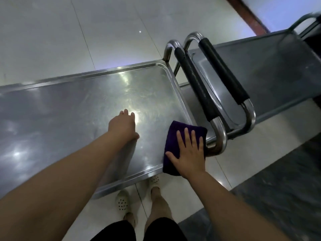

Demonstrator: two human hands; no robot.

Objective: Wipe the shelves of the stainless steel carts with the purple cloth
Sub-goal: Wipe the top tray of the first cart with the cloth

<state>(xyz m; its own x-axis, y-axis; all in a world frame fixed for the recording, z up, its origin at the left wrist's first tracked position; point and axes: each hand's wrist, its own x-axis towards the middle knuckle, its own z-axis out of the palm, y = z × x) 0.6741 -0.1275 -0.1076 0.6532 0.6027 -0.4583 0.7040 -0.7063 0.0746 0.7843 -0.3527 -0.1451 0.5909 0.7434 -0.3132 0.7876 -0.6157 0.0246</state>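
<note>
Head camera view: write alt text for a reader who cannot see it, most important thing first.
A person's right hand presses flat on a folded purple cloth at the right end of a stainless steel cart's top shelf, while the left hand rests open on the shelf. A second cart stands alongside, their black-gripped handles side by side.

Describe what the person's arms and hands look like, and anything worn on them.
Both arms are bare, with no sleeves in view. The left hand and right hand wear no gloves, and no rings, watch or bracelets show. The fingers are uncovered.
</note>
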